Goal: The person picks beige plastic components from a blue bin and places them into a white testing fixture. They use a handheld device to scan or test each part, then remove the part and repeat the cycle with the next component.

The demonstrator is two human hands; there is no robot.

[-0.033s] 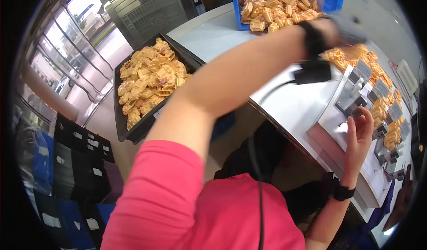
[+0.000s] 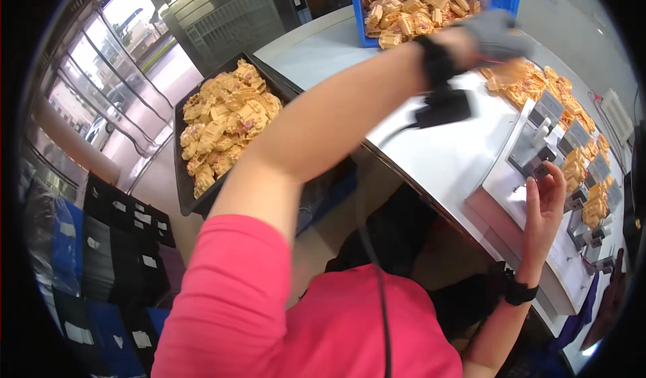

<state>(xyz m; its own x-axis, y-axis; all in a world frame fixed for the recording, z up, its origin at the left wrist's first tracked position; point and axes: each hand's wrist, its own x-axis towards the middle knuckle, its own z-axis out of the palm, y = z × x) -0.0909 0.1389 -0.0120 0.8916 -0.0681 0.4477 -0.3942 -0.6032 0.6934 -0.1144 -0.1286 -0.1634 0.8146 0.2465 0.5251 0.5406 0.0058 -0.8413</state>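
My left hand (image 2: 499, 40), in a grey glove with a black wrist strap, reaches across above the table. Motion smears its fingers, so I cannot tell whether they hold anything. Just beyond and beside it lies a heap of yellow-tan plastic parts (image 2: 528, 92). My right hand (image 2: 546, 199), bare with a black wristband, is raised beside the white fixture box (image 2: 501, 169). Its thumb and bent fingers are apart, with the fingertips close to a small black block (image 2: 540, 161) on the fixture. Whether they touch it is unclear. A white peg (image 2: 540, 134) stands near that block.
A blue bin (image 2: 363, 14) of similar parts sits at the back of the white table (image 2: 417, 152). At left, a black tray (image 2: 188, 199) is heaped with yellow parts. Stacked black and blue crates (image 2: 124, 243) stand lower left. A cable (image 2: 377, 270) hangs before me.
My left hand and forearm have shifted to the left, and the hanging cable has swung left too. My right hand stays in place beside the fixture.
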